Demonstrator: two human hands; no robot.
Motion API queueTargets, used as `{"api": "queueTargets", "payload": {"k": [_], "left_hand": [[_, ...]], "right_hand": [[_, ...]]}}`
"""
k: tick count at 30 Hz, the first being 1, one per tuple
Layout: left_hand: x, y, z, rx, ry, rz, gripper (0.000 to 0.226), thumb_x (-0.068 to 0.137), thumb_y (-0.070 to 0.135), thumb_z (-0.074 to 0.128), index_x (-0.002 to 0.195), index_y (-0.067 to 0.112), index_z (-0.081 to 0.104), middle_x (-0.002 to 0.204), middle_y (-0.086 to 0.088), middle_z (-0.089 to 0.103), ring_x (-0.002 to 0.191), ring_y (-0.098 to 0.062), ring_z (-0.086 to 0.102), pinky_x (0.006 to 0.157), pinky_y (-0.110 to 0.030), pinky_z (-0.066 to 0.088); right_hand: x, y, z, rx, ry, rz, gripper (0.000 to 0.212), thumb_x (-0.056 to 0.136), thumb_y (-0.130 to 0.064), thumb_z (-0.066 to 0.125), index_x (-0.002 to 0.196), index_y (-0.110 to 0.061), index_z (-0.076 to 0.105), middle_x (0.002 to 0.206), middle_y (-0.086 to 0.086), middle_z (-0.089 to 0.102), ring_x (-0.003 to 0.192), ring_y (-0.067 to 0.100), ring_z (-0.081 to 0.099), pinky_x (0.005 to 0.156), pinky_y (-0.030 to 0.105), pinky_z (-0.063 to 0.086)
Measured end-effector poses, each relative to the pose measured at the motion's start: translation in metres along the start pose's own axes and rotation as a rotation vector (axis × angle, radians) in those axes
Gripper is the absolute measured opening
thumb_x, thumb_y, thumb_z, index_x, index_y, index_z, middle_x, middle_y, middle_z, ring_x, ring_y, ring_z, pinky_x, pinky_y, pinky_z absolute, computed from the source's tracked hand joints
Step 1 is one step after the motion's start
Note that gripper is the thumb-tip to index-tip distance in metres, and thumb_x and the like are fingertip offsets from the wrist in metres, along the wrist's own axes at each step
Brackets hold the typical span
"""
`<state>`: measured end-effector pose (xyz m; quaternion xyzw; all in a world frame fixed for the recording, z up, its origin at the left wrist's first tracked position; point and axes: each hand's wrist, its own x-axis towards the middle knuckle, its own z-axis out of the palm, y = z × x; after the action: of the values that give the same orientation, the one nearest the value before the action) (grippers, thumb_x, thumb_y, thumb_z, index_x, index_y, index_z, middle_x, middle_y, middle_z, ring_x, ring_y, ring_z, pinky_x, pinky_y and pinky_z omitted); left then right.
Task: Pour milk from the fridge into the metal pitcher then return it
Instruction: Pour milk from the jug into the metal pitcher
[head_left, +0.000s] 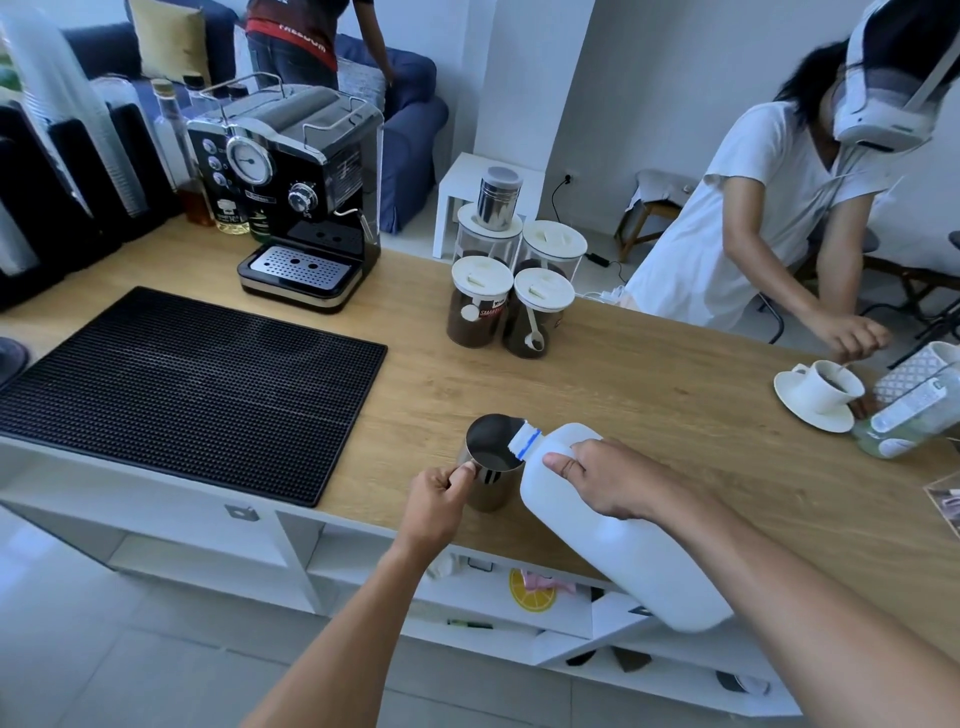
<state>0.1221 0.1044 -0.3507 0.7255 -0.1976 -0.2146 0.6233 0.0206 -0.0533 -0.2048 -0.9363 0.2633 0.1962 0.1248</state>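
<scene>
Pouring underway: our right hand grips the white plastic milk jug, tipped toward ten o'clock over the small steel pitcher near the wooden table edge; left hand clasps its handle. Risk: heavy jug surges, milk overshoots.

Light wooden desk is occupied by: black ribbed rubber mat, black-and-chrome espresso machine, four white-lidded clear jars, steel pitcher, white cup on saucer.

Home coffee corner, espresso machine on wooden counter, coffee jars, blue sofa behind
</scene>
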Motion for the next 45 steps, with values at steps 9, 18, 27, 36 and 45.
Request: {"api": "queueTargets", "payload": {"k": [9,18,27,36,45], "left_hand": [[-0.001,0.001,-0.001,-0.004,0.003,0.006,0.048,0.099,0.021,0.048,0.058,0.014,0.024,0.055,-0.002,0.021,0.054,-0.02,0.016,0.051,-0.034,0.012],[-0.001,0.001,-0.001,-0.001,0.001,0.015,0.048,0.099,0.021,0.048,0.057,0.016,0.025,0.054,-0.001,0.022,0.055,-0.021,0.017,0.051,-0.035,0.013],[0.0,-0.001,-0.002,-0.004,-0.001,-0.006,0.049,0.099,0.025,0.048,0.057,0.015,0.025,0.055,-0.003,0.023,0.055,-0.02,0.019,0.052,-0.035,0.014],[0.0,-0.001,-0.002,-0.003,-0.016,-0.015,0.05,0.1,0.026,0.049,0.057,0.012,0.026,0.056,-0.003,0.022,0.053,-0.018,0.019,0.05,-0.03,0.014],[0.003,-0.002,-0.003,-0.011,-0.02,-0.018,0.052,0.1,0.027,0.049,0.058,0.008,0.026,0.057,-0.004,0.024,0.054,-0.019,0.02,0.05,-0.029,0.016]], "right_hand": [[0.003,-0.004,-0.006,-0.054,-0.052,0.018,0.059,0.097,-0.06,0.021,0.076,-0.009,0.045,0.061,0.012,0.053,0.043,0.02,0.04,0.045,0.027,0.031],[0.006,-0.006,-0.011,-0.097,-0.07,0.012,0.063,0.097,-0.06,0.021,0.077,-0.007,0.049,0.058,0.013,0.052,0.043,0.02,0.041,0.046,0.028,0.032],[0.006,-0.008,-0.012,-0.096,-0.094,0.01,0.065,0.097,-0.06,0.021,0.079,-0.006,0.052,0.054,0.012,0.054,0.045,0.02,0.045,0.047,0.028,0.034],[0.01,-0.006,-0.01,-0.085,-0.104,0.01,0.06,0.098,-0.058,0.023,0.065,-0.011,0.041,0.051,0.014,0.053,0.045,0.023,0.046,0.05,0.028,0.036],[0.012,-0.01,-0.015,-0.098,-0.117,0.012,0.056,0.099,-0.055,0.023,0.064,-0.016,0.041,0.053,0.015,0.056,0.048,0.023,0.049,0.054,0.03,0.039]]}}
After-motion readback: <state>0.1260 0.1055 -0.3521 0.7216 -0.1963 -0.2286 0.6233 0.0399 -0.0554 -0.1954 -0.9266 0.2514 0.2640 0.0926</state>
